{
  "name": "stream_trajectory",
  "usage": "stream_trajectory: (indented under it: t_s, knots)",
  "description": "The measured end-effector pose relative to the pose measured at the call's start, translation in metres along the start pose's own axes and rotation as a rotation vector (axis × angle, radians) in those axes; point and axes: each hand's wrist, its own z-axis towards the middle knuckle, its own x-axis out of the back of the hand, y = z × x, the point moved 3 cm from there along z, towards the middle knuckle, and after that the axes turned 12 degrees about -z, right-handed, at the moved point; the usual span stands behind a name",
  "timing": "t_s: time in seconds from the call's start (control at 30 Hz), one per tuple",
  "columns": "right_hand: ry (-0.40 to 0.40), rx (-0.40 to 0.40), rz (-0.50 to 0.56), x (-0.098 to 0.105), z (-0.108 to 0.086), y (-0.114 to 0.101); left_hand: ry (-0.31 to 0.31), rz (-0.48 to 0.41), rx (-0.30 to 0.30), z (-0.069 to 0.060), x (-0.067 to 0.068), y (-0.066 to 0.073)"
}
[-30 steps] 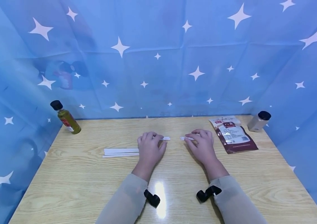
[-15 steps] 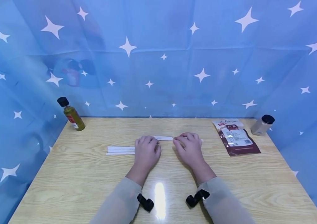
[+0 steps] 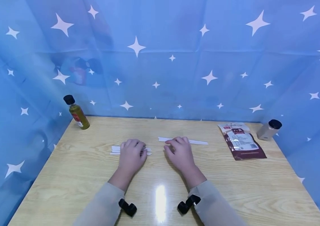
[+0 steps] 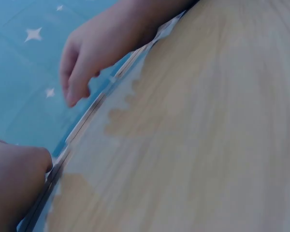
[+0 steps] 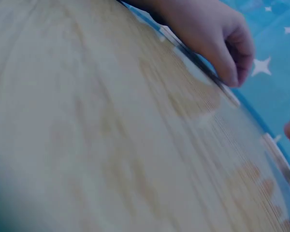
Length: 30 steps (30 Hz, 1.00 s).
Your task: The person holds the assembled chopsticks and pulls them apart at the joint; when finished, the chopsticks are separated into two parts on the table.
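Table (image 3: 49, 175): sticks are seemingly being sorted into two rows, with what remains unclear.
Left row (image 3: 116, 148) is being covered by the left hand (image 3: 131, 156), grip hidden; right row (image 3: 198, 142), by the right hand (image 3: 181, 153), released.

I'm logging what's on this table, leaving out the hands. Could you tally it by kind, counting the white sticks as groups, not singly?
White stick groups: 2, the left group and the right group
Black-capped bottle: 1
Maroon-and-white packet: 1
Black-lidded jar: 1
Total: 5
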Motion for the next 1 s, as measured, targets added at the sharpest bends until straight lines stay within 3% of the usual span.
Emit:
stream_trajectory:
  t_s: [0.2,0.33,0.47,0.8,1.0]
  knots:
    - [0.025,0.053,0.009,-0.007,0.006,-0.017,0.013,-0.005,0.098,-0.007,0.026,-0.025]
    - [-0.033,0.078,0.030,-0.016,0.007,-0.033,-0.023,-0.028,0.163,-0.013,0.037,-0.038]
    - [-0.100,0.079,0.051,-0.024,0.007,-0.048,-0.058,-0.039,0.191,-0.020,0.045,-0.047]
    - [-0.199,0.052,0.030,-0.032,0.003,-0.051,-0.139,-0.042,0.208,-0.024,0.040,-0.054]
    - [-0.206,0.077,0.005,-0.033,0.002,-0.056,-0.090,-0.073,0.176,-0.027,0.041,-0.055]
